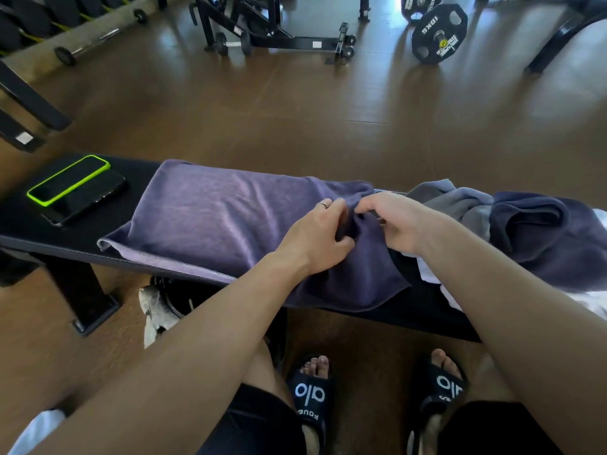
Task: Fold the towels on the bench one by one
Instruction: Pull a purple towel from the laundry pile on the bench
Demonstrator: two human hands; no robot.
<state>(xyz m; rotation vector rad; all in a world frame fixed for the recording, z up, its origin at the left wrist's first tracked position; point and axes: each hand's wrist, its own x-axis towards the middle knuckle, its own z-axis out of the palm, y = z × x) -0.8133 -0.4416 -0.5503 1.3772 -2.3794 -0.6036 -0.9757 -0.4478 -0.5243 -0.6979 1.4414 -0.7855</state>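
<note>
Standing over the bench (26,224), we had both hands on the purple towel (210,218), which lay spread across the black pad with its near edge hanging over the front. Our left hand (315,238) gripped a bunch of the cloth near the towel's right end, fingers curled into the folds, a ring on one finger. Our right hand (397,221) sat just beside it, fingertips pinching the same gathered fabric. To the right, a grey towel (460,205) lay crumpled against a navy towel (538,231), both heaped on the bench, with something white (427,270) showing under them. At the left end of the pad, a phone in a green case (65,182) rested on top of a second, dark phone (95,198), well apart from the towel. Beyond the bench, a weight plate (438,34) stood on the brown floor (295,110).
</note>
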